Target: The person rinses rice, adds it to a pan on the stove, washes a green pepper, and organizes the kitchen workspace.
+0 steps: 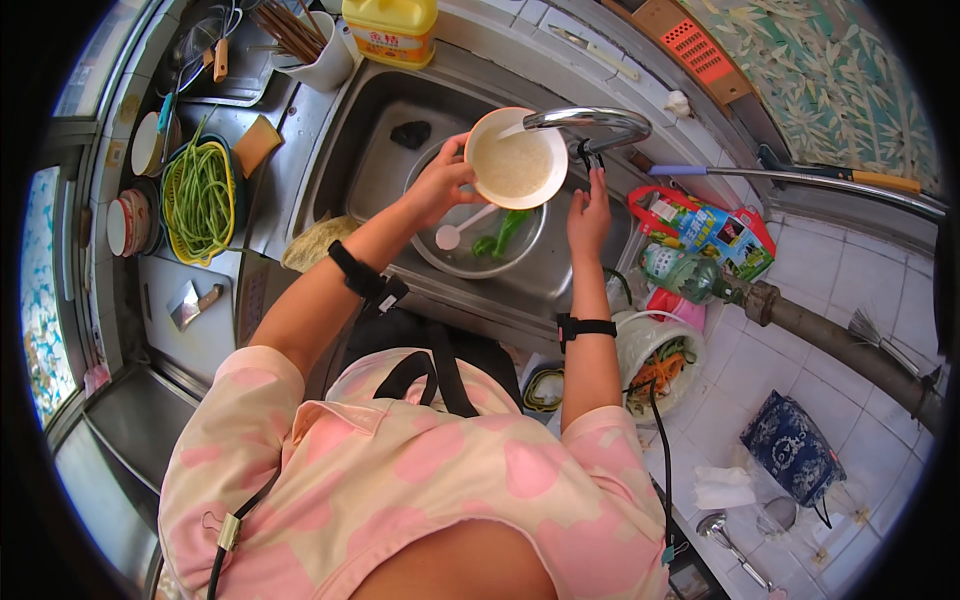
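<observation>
A white bowl (pixel 556 178) with an orange rim is in my left hand (pixel 448 184), held above the sink. Pale rice grains (pixel 514 166) lie in cloudy water inside it. A stream of water (pixel 512 130) runs into the bowl from the chrome faucet (pixel 592 118). The raised fingers of my right hand (pixel 589 214) reach the faucet's lever (pixel 592 156) and seem to touch it. Under the bowl, a clear round basin (pixel 450 271) stands in the steel sink (pixel 360 180). It contains a white spoon (pixel 448 237) and green peppers (pixel 504 234), partly hidden by the bowl.
Left of the sink are a basket of long beans (pixel 199 195), a sponge (pixel 257 144) and a cleaver (pixel 191 304) on a cutting board (pixel 165 330). Chopsticks (pixel 289 30) and a yellow jug (pixel 390 34) stand behind. A scrap bucket (pixel 697 352), plastic bottle (pixel 679 274) and pipe (pixel 817 326) are at right.
</observation>
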Demonstrator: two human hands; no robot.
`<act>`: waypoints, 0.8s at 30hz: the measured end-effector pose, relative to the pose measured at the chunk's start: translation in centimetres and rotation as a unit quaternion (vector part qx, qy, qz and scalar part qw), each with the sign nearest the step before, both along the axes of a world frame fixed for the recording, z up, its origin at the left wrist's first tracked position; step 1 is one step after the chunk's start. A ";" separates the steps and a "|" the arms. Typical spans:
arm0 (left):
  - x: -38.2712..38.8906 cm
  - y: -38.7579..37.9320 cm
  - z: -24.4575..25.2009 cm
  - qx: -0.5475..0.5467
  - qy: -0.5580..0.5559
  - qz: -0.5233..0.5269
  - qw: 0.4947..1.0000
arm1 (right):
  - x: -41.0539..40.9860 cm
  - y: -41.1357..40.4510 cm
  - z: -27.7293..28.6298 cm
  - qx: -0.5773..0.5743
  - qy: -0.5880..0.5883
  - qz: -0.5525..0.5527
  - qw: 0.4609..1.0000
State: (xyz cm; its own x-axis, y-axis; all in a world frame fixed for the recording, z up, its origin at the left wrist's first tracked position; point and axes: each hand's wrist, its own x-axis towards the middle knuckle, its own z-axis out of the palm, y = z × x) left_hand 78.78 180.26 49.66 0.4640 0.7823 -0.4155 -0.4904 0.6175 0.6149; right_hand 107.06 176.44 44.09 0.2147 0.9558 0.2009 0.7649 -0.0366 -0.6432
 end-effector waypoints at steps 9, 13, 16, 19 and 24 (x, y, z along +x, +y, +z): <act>-0.3 2.1 0.7 0.052 0.008 0.055 0.997 | 1.4 1.6 -1.8 -0.119 0.214 -0.170 0.955; -3.3 0.8 0.6 0.055 0.047 0.083 0.994 | 1.8 3.8 -1.8 -0.173 0.490 -0.161 0.839; -4.7 -0.2 1.1 0.036 0.062 0.117 0.991 | 2.7 4.2 -1.5 -0.184 0.493 -0.157 0.836; -5.8 -0.8 1.5 0.030 0.073 0.121 0.990 | 4.1 4.7 -1.3 -0.193 0.459 -0.150 0.854; -7.7 -1.6 0.5 0.030 0.048 0.124 0.991 | 4.7 5.7 -0.6 -0.249 0.321 -0.166 0.899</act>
State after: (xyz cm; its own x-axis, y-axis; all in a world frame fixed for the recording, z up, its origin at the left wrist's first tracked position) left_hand 71.12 178.63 50.16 0.2151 0.8920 -0.3976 -0.5602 0.4462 0.6979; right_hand 111.79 182.17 43.52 0.4233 0.7550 -0.5009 0.1363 -0.5996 -0.7886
